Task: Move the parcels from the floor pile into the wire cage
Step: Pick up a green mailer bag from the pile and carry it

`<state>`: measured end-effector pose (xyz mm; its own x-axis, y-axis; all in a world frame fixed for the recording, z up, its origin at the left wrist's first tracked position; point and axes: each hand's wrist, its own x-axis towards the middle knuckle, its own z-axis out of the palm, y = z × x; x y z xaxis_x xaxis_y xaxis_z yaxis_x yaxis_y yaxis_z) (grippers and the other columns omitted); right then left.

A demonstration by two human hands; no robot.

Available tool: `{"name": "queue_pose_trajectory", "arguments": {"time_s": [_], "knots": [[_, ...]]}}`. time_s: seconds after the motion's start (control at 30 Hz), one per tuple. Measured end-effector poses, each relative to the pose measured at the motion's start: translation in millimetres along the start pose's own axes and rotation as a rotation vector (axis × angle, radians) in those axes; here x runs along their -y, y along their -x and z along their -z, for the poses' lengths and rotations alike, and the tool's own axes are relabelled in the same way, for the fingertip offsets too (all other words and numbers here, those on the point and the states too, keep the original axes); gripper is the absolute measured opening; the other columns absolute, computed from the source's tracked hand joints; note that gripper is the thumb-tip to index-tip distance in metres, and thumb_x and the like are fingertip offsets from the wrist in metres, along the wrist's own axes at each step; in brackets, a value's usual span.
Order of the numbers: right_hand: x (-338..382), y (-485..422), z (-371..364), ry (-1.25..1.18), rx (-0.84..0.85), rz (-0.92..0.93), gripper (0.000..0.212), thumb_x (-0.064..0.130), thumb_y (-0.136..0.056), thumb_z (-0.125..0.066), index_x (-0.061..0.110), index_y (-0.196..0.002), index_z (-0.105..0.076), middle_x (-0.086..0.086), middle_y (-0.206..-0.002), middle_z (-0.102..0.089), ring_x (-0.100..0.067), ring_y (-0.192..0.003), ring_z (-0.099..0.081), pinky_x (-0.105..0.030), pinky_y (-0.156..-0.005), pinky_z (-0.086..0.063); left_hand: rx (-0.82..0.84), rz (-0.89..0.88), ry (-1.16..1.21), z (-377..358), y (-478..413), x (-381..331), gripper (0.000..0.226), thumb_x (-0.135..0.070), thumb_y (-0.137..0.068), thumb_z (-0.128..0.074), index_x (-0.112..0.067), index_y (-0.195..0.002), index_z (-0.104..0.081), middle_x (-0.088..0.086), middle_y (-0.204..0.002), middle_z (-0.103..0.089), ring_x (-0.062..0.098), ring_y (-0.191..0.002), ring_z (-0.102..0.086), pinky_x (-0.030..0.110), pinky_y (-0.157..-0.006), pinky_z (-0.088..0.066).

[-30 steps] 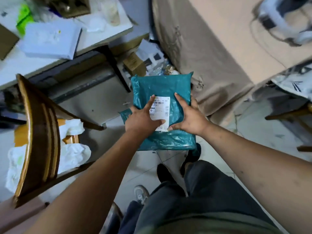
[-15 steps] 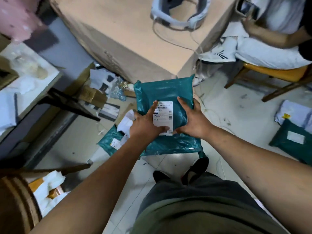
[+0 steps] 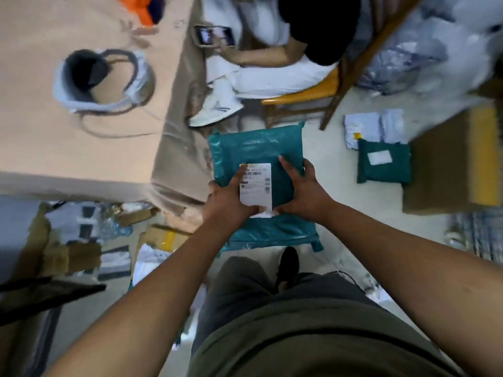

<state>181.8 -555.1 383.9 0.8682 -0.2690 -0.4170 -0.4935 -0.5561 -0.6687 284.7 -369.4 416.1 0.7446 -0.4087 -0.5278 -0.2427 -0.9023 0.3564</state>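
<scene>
I hold a teal plastic parcel [image 3: 258,151] with a white shipping label in front of me, above the floor. My left hand [image 3: 227,198] grips its near left side with the thumb on the label. My right hand [image 3: 302,190] grips the near right side, thumb on top. A second teal parcel [image 3: 383,161] with a white label lies on the floor to the right, beside white parcels [image 3: 373,126]. More parcels and cardboard scraps [image 3: 160,235] lie on the floor at the left. No wire cage is in view.
A large brown cardboard box [image 3: 81,148] with a white headset [image 3: 103,80] on top stands at the left. A person sits on a wooden chair [image 3: 313,91] ahead, holding a phone. Another cardboard box [image 3: 451,164] stands at the right, with clear plastic bags [image 3: 408,55] behind it.
The view has swung to the right while both hands keep the same hold on the teal parcel. The seated person, the chair and the right-hand box have come into fuller view.
</scene>
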Motion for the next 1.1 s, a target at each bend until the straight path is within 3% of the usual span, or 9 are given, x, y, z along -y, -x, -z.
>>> {"name": "queue_pose_trajectory", "arguments": {"time_s": [0.1, 0.3, 0.47, 0.6, 1.1], "knots": [[-25.7, 7.6, 30.9, -0.033, -0.107, -0.097, 0.137, 0.04, -0.062, -0.095, 0.037, -0.162, -0.001, -0.017, -0.162, 0.004, -0.041, -0.149, -0.024, -0.038, -0.122, -0.025, 0.05, -0.141, -0.064, 1.4, -26.9, -46.2, 0.109, -0.062, -0.072, -0.082, -0.056, -0.157, -0.014, 0.021, -0.14, -0.034, 0.047, -0.113, -0.061, 0.049, -0.1, -0.051], [-69.1, 21.3, 83.8, -0.162, -0.343, -0.304, 0.139, 0.041, -0.06, -0.097, 0.038, -0.162, -0.003, -0.016, -0.162, 0.006, -0.036, -0.151, -0.023, -0.031, -0.121, -0.022, 0.143, -0.413, -0.184, -1.0, -84.0, -140.3, 0.111, -0.063, -0.069, -0.084, -0.058, -0.156, -0.015, 0.017, -0.137, -0.035, 0.043, -0.111, -0.062, 0.047, -0.1, -0.053], [-91.2, 37.1, 113.4, -0.276, -0.51, -0.451, 0.142, 0.048, -0.056, -0.097, 0.036, -0.163, -0.003, -0.016, -0.162, 0.002, -0.036, -0.15, -0.024, -0.032, -0.124, -0.023, 0.21, -0.628, -0.3, -5.4, -119.3, -210.2, 0.112, -0.065, -0.068, -0.084, -0.06, -0.154, -0.013, 0.014, -0.149, -0.037, 0.038, -0.129, -0.052, 0.044, -0.103, -0.048], [-112.7, 49.0, 126.4, -0.348, -0.619, -0.542, 0.143, 0.05, -0.057, -0.096, 0.037, -0.162, -0.001, -0.014, -0.162, 0.0, -0.036, -0.15, -0.022, -0.03, -0.123, -0.021, 0.259, -0.761, -0.398, -20.4, -136.4, -259.9, 0.112, -0.068, -0.068, -0.083, -0.062, -0.154, -0.011, 0.016, -0.147, -0.036, 0.038, -0.125, -0.054, 0.042, -0.101, -0.048], [-249.1, 30.6, 177.2, -0.557, -0.846, -0.762, 0.142, 0.04, -0.06, -0.096, 0.043, -0.16, 0.004, -0.011, -0.157, -0.003, -0.038, -0.141, -0.039, -0.04, -0.121, -0.032, 0.463, -0.92, -0.596, -130.4, -211.0, -435.4, 0.112, -0.062, -0.067, -0.085, -0.067, -0.15, -0.011, 0.013, -0.136, -0.041, 0.039, -0.12, -0.058, 0.044, -0.103, -0.051]]}}
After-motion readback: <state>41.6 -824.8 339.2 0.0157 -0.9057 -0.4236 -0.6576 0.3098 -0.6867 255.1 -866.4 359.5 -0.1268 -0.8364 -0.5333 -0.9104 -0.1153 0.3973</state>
